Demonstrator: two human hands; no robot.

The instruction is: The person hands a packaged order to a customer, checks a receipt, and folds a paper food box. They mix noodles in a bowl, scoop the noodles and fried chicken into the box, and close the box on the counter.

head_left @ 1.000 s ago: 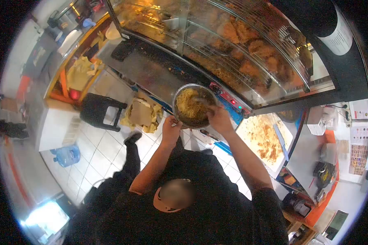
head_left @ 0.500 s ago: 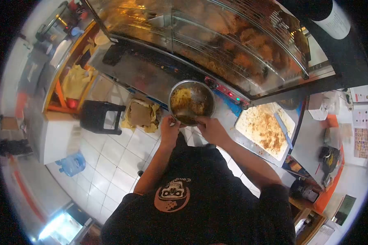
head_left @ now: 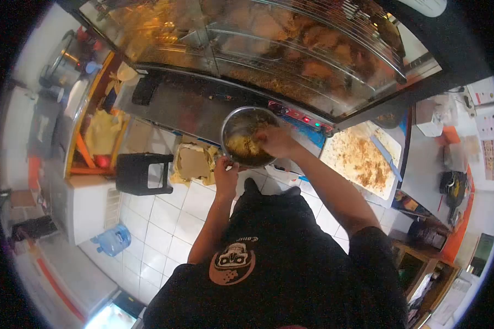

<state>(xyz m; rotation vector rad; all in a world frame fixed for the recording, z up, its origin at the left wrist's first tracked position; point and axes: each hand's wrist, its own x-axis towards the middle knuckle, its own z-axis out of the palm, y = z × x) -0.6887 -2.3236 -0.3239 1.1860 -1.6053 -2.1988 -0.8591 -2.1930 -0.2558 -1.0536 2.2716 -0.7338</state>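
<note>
A round metal bowl (head_left: 225,127) with a yellowish-brown crumbly mix (head_left: 244,146) inside is held in front of me, over the edge of the counter. My left hand (head_left: 226,170) grips the bowl's near left rim. Over the right side of the bowl, my right hand (head_left: 274,141) reaches in at the mix. Its fingertips are blurred, and whatever they hold cannot be made out. To the right lies a white board (head_left: 362,159) strewn with brown crumbs, with a blue-handled knife (head_left: 386,158) on it.
A glass display case (head_left: 291,55) with browned food stands beyond the counter (head_left: 175,112). On the left are a black stool (head_left: 142,174), an open box (head_left: 194,163) with yellow paper, and a blue water jug (head_left: 113,240) on the tiled floor.
My right hand has moved from the bowl's near rim into the bowl. The mix has shifted toward the near side. My left hand keeps its hold, and the view has shifted.
</note>
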